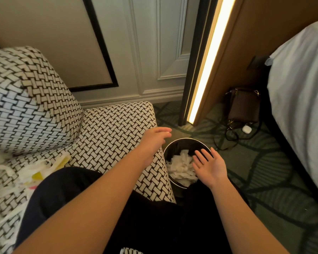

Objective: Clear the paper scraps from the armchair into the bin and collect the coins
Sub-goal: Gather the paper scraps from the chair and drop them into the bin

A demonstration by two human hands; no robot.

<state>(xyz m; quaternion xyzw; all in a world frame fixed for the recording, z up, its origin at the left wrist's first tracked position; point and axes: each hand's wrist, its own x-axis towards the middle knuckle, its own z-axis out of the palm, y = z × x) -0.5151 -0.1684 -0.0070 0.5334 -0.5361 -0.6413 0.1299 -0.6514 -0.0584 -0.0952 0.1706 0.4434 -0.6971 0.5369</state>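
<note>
1. Furthest left, the armchair in black-and-white basket-weave fabric [31,99] fills the near left of the scene, its rounded back cushion rising at the far left.
2. On its seat, at the near left edge, lies a heap of torn white and yellow paper scraps [35,167], just beside the person's black-trousered leg [66,191].
3. Right of the seat, the chair's padded arm [117,125] runs from near to far, and the left forearm crosses above it.
4. The left hand [154,142] hovers over the right edge of that arm, palm down. Its fingers reach loosely towards the bin's far rim; it has nothing in it and is slightly blurred.
5. The round black bin with a shiny metal rim [187,140] stands on the green patterned carpet [264,171], right against the chair's side. Crumpled white paper [182,165] lies inside it.
6. The right hand [209,165] is above the bin's near right rim, palm turned up and leftwards, fingers straight and spread, with nothing in it.
7. Farther right, a lit vertical light strip [209,61] glows in a wooden panel. A brown leather handbag with gold fittings [244,105] sits on the carpet to its right, a small white earbud case [246,128] just near of it.
8. At the far right is a bed in white sheets [301,92].
</note>
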